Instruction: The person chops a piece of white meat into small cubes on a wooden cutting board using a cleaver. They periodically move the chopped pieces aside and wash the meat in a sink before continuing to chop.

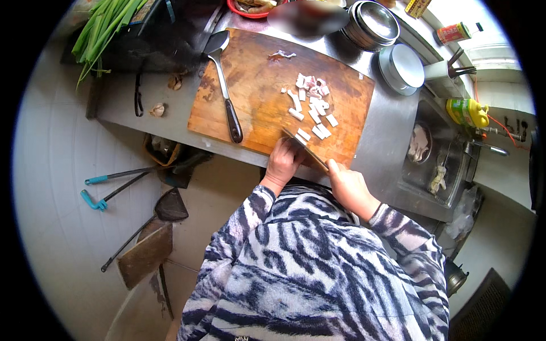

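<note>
In my right hand [350, 187] is the handle of a kitchen knife [313, 153], its blade slanting up and left over the near edge of a wooden cutting board [256, 85]. My left hand [283, 160] is curled on the board just left of the blade; whatever lies under its fingers is hidden. White, block-like cut pieces, perhaps pork fat [318, 132], lie scattered beyond the knife. Behind them is a small heap of pinkish-white pieces [313, 85]. A thin whitish scrap [281, 54] rests near the board's far side. A wok spatula [224, 81] with a dark handle lies along the left.
Metal bowls [379, 21] and plates [407, 66] stand at back right. A sink [448, 192] holds a bowl with pale meat [419, 143]. Garlic [157, 110] and green onions [108, 27] lie left. Below left are a dustpan [171, 204] and blue-handled tools [96, 180].
</note>
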`<state>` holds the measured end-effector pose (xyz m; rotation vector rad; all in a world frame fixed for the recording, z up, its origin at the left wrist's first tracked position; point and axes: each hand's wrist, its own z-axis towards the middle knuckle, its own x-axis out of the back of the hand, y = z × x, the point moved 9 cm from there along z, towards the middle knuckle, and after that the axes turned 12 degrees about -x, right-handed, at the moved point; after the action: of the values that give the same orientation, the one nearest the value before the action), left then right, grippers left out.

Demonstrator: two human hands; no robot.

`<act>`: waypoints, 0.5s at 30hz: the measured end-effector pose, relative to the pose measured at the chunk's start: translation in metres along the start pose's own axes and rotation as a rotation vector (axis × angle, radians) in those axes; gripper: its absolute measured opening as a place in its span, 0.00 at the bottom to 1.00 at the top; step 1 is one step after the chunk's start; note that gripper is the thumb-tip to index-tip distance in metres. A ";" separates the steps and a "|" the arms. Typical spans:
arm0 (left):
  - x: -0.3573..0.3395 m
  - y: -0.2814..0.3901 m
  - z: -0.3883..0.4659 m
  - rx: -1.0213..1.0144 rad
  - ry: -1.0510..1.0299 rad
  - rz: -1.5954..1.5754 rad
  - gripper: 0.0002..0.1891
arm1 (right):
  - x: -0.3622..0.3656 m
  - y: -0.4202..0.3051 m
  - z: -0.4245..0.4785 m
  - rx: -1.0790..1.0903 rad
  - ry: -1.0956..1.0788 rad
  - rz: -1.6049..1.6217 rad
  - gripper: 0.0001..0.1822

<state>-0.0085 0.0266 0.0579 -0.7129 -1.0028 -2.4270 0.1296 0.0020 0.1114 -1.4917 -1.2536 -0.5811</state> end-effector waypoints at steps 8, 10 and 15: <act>-0.003 -0.003 -0.001 0.030 -0.037 0.013 0.11 | 0.000 -0.039 0.047 0.087 0.092 0.068 0.15; -0.001 0.000 0.002 0.014 -0.029 -0.004 0.11 | -0.001 -0.034 0.044 0.117 0.108 0.083 0.15; 0.000 -0.001 0.000 0.035 -0.008 0.001 0.08 | -0.005 0.004 -0.006 -0.029 -0.050 -0.023 0.17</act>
<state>-0.0093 0.0273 0.0569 -0.7122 -1.0451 -2.4017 0.1325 -0.0048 0.1071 -1.5254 -1.3075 -0.5829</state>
